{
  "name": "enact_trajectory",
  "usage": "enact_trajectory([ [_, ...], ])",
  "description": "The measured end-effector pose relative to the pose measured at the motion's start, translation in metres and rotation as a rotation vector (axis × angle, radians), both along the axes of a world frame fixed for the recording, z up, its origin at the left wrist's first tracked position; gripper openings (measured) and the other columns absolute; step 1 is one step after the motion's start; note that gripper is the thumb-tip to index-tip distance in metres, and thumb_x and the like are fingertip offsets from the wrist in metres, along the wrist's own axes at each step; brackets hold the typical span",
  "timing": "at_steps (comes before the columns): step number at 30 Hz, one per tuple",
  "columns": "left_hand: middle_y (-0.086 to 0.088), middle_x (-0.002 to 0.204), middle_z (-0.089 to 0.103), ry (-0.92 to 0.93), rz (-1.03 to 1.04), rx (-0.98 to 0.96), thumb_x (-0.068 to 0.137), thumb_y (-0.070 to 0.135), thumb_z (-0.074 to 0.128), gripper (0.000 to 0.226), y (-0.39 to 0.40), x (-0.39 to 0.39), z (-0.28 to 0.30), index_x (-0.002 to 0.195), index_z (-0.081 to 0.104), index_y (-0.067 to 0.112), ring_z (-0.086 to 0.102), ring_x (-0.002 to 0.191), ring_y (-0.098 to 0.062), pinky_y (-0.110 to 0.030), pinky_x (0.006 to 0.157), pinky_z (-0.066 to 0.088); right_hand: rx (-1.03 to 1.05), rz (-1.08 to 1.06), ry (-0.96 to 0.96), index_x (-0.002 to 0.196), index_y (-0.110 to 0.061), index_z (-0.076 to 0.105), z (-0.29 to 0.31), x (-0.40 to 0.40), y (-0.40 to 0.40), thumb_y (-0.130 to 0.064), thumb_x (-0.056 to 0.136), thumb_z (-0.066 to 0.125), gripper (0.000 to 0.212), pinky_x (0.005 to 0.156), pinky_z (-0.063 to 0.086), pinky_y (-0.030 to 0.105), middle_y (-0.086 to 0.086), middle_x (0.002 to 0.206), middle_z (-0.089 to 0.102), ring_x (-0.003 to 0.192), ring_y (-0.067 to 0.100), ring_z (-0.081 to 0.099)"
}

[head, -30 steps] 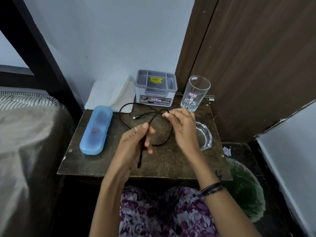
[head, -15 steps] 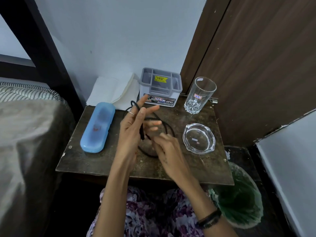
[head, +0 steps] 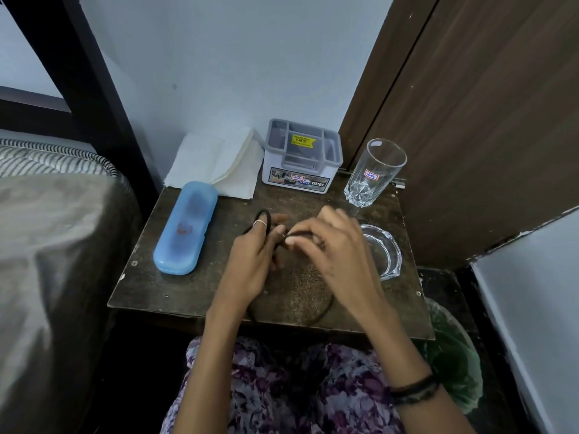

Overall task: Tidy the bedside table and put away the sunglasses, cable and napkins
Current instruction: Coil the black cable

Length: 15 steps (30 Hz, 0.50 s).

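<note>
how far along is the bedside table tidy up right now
Done: the blue case lies shut, something reddish inside. In hand: both hands, left hand and right hand, are coiling the black cable over the table. Left: napkins lean loose against the wall beside the grey organiser.

case (head: 185, 227) left, napkins (head: 216, 162) behind, glass (head: 374, 173) right

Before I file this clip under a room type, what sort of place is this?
Most likely a bedroom, at the bedside. A small dark table stands in the corner against a bed with a striped mattress edge, with a wooden door alongside. On the table lie a blue case and napkins.
</note>
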<state>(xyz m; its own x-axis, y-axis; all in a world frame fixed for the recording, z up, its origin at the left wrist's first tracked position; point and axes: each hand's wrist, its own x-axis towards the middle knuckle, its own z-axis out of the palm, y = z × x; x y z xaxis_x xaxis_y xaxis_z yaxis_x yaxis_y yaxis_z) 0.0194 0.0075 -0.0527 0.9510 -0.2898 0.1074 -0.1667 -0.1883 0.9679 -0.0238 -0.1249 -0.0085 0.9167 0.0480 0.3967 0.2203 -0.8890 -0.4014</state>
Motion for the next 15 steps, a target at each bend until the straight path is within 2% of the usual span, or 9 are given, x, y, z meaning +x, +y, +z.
enact_trajectory([
  [2, 0.0, 0.057, 0.063, 0.1, -0.019, -0.122, 0.097, 0.022, 0.041, 0.02, 0.001, -0.002, 0.004, 0.096, 0.061, 0.022, 0.047, 0.038, -0.01, -0.017, 0.041, 0.039, 0.199, -0.043, -0.032, 0.087, -0.018, 0.07, 0.012, 0.009, -0.006, -0.026, 0.083, 0.066, 0.01, 0.063, 0.035, 0.019, -0.015, 0.07, 0.039, 0.066, -0.001, 0.039],
  [4, -0.001, 0.045, 0.054, 0.169, -0.076, -0.212, 0.096, 0.03, 0.038, 0.028, 0.002, -0.003, 0.007, 0.093, 0.064, 0.022, 0.038, 0.033, -0.009, -0.016, 0.038, 0.033, 0.496, -0.078, -0.021, 0.09, -0.02, 0.072, 0.023, 0.018, -0.009, -0.021, 0.082, 0.067, 0.009, 0.055, 0.038, 0.012, -0.011, 0.072, 0.048, 0.057, 0.0, 0.042],
  [5, 0.001, 0.041, 0.049, 0.188, -0.111, -0.246, 0.093, 0.035, 0.036, 0.034, 0.003, -0.004, 0.009, 0.09, 0.066, 0.019, 0.035, 0.031, -0.009, -0.016, 0.036, 0.03, 0.628, -0.086, 0.013, 0.091, -0.022, 0.072, 0.028, 0.022, -0.01, -0.021, 0.083, 0.067, 0.01, 0.049, 0.039, 0.015, -0.006, 0.075, 0.053, 0.051, 0.003, 0.042],
  [7, 0.003, 0.036, 0.039, 0.217, -0.178, -0.326, 0.09, 0.041, 0.032, 0.046, 0.002, -0.007, 0.014, 0.083, 0.068, 0.014, 0.028, 0.029, -0.007, -0.016, 0.034, 0.025, 0.811, -0.081, 0.108, 0.089, -0.027, 0.072, 0.031, 0.028, -0.01, -0.023, 0.085, 0.065, 0.009, 0.037, 0.031, 0.02, -0.007, 0.07, 0.057, 0.039, 0.004, 0.034],
  [9, 0.005, 0.032, 0.032, 0.287, -0.229, -0.48, 0.09, 0.046, 0.031, 0.052, -0.001, -0.01, 0.019, 0.075, 0.07, 0.014, 0.023, 0.027, -0.005, -0.014, 0.032, 0.022, 0.871, -0.077, 0.19, 0.089, -0.029, 0.069, 0.028, 0.035, -0.009, -0.026, 0.088, 0.06, 0.009, 0.037, 0.023, 0.015, -0.014, 0.049, 0.049, 0.035, 0.002, 0.029],
  [10, 0.006, 0.031, 0.031, 0.32, -0.253, -0.567, 0.09, 0.047, 0.033, 0.052, -0.002, -0.01, 0.022, 0.073, 0.07, 0.015, 0.021, 0.025, -0.004, -0.012, 0.031, 0.022, 0.868, -0.084, 0.21, 0.089, -0.029, 0.068, 0.023, 0.038, -0.009, -0.028, 0.09, 0.057, 0.011, 0.037, 0.025, 0.011, -0.013, 0.045, 0.045, 0.036, 0.002, 0.032],
  [12, 0.008, 0.032, 0.032, 0.349, -0.278, -0.687, 0.09, 0.046, 0.037, 0.047, -0.005, -0.012, 0.027, 0.077, 0.071, 0.017, 0.021, 0.025, -0.002, -0.011, 0.03, 0.019, 0.829, -0.114, 0.216, 0.087, -0.027, 0.067, 0.01, 0.041, -0.007, -0.033, 0.094, 0.05, 0.019, 0.041, 0.028, 0.01, -0.01, 0.05, 0.041, 0.04, 0.0, 0.036],
  [13, 0.009, 0.034, 0.033, 0.35, -0.281, -0.718, 0.091, 0.042, 0.037, 0.044, -0.006, -0.012, 0.029, 0.084, 0.071, 0.016, 0.021, 0.026, -0.002, -0.013, 0.03, 0.018, 0.794, -0.118, 0.219, 0.085, -0.024, 0.067, 0.004, 0.04, -0.004, -0.035, 0.096, 0.047, 0.025, 0.046, 0.03, 0.013, -0.007, 0.054, 0.042, 0.043, 0.0, 0.037],
  [15, 0.007, 0.04, 0.04, 0.334, -0.265, -0.777, 0.094, 0.035, 0.035, 0.041, -0.007, -0.013, 0.034, 0.102, 0.066, 0.01, 0.024, 0.029, -0.003, -0.016, 0.032, 0.02, 0.688, -0.105, 0.281, 0.083, -0.028, 0.065, -0.013, 0.034, 0.004, -0.045, 0.094, 0.039, 0.033, 0.056, 0.04, 0.03, 0.004, 0.062, 0.053, 0.055, 0.006, 0.046],
])
